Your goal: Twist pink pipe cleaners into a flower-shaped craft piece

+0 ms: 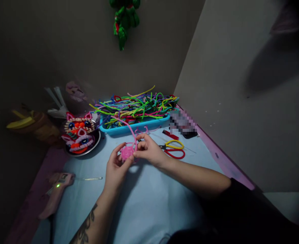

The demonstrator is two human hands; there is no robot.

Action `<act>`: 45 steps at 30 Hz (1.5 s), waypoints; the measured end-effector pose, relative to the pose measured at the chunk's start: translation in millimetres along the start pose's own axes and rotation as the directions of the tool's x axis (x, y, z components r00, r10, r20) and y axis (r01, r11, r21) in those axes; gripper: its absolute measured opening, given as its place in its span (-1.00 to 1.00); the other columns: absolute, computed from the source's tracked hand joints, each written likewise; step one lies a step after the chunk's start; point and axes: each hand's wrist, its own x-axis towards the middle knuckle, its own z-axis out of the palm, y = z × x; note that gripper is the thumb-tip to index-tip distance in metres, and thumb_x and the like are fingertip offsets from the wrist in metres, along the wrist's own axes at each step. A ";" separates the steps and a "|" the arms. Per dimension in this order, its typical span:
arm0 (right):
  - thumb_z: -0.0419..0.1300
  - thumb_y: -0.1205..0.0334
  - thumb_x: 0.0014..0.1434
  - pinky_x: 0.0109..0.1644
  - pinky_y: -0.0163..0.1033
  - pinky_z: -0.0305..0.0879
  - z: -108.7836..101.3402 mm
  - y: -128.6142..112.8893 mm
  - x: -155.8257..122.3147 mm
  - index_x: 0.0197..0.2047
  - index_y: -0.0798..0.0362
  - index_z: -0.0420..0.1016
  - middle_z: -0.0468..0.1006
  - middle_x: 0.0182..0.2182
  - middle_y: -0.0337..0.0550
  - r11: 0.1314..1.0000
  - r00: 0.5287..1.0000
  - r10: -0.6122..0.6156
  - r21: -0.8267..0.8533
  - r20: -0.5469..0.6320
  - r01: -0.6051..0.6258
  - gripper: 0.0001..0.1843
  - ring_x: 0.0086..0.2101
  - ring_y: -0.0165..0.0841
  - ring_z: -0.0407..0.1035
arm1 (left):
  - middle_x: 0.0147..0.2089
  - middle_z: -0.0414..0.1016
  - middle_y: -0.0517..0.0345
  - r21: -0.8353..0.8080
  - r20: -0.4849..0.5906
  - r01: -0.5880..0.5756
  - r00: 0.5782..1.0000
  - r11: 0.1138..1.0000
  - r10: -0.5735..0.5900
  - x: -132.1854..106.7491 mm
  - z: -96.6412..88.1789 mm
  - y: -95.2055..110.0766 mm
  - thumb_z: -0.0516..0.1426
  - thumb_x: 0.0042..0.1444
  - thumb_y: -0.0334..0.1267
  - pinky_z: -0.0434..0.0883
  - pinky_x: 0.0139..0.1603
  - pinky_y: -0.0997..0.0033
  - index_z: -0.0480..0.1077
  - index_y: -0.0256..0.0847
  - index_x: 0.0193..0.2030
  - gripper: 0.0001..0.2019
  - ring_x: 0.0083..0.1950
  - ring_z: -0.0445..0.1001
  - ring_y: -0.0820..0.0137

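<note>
My left hand [116, 165] and my right hand [148, 149] meet over the light blue table top, both closed on a small pink pipe-cleaner coil [127, 152]. A long pink stem [129, 129] arcs up and back from the coil toward the tray. My left fingers pinch the coil's left edge; my right fingers grip its right side where the stem leaves it.
A blue tray [136, 127] heaped with several coloured pipe cleaners stands behind my hands. Yellow-and-red scissors [174, 149] and a red lighter [170, 135] lie to the right. A pipe-cleaner lion head [78, 134] sits on a plate at left. A glue gun [56, 192] lies front left.
</note>
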 end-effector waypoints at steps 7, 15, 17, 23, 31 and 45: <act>0.47 0.21 -0.18 -0.28 -0.29 0.25 0.8 0.1 -2.8 -0.09 -0.03 0.21 0.40 -0.54 -0.51 1.000 0.999 0.003 -0.013 0.040 -0.002 -0.36 -0.50 -0.49 0.31 | -0.31 0.64 0.13 -0.052 0.038 0.055 0.998 0.997 -0.054 -0.3 -1.8 3.8 0.46 -0.22 -0.21 0.48 -0.29 0.49 0.39 -0.23 0.08 -0.33 -0.36 0.56 0.44; 0.23 0.08 0.18 -0.22 -0.27 0.30 -22.4 -20.3 9.8 -0.07 0.00 0.34 0.43 -0.39 -0.30 0.936 0.954 -0.295 -0.217 -0.057 0.276 -0.70 -0.36 -0.43 0.35 | -0.34 0.62 0.14 -0.037 0.025 0.038 0.999 0.999 -0.037 -2.1 -1.1 11.5 0.45 -0.22 -0.20 0.44 -0.31 0.52 0.42 -0.22 0.03 -0.38 -0.38 0.52 0.46; 0.19 0.19 0.21 -0.19 -0.24 0.32 -29.6 -25.5 12.5 0.00 -0.01 0.38 0.43 -0.37 -0.28 0.817 0.884 -0.462 -0.421 -0.068 0.394 -0.72 -0.34 -0.40 0.35 | -0.32 0.63 0.12 -0.049 0.061 0.059 0.997 0.997 -0.056 -3.7 0.0 12.9 0.45 -0.22 -0.19 0.43 -0.31 0.52 0.40 -0.22 0.03 -0.37 -0.39 0.51 0.47; 0.16 0.37 0.25 -0.07 -0.15 0.38 -32.2 -25.1 9.6 0.04 -0.03 0.50 0.57 -0.22 -0.12 0.296 0.666 -0.677 -0.714 0.312 0.635 -0.69 -0.20 -0.31 0.43 | -0.40 0.60 0.14 0.009 0.284 0.150 0.948 0.989 -0.146 -9.9 -0.7 11.1 0.46 -0.21 -0.19 0.36 -0.38 0.54 0.41 -0.25 0.00 -0.40 -0.45 0.46 0.48; 0.15 0.45 0.20 -0.13 -0.14 0.42 -59.0 -51.6 14.5 -0.21 -0.01 0.64 0.57 -0.36 -0.13 0.045 0.476 -0.849 -0.867 0.228 0.497 -0.74 -0.26 -0.29 0.46 | -0.39 0.62 0.15 -0.017 0.277 0.123 0.954 0.992 -0.113 -5.2 -5.3 10.6 0.45 -0.16 -0.18 0.37 -0.35 0.53 0.41 -0.22 0.05 -0.40 -0.44 0.49 0.46; 0.40 0.00 0.00 -0.41 -0.27 0.36 -30.8 -81.6 -15.4 -0.39 0.02 0.67 0.59 -0.50 -0.19 0.869 0.919 -0.385 -0.369 -0.083 0.330 -0.75 -0.51 -0.42 0.36 | -0.39 0.64 0.13 -0.090 0.180 0.137 0.976 0.986 -0.119 1.9 -6.8 8.6 0.47 -0.22 -0.17 0.41 -0.33 0.49 0.42 -0.24 0.06 -0.34 -0.45 0.55 0.41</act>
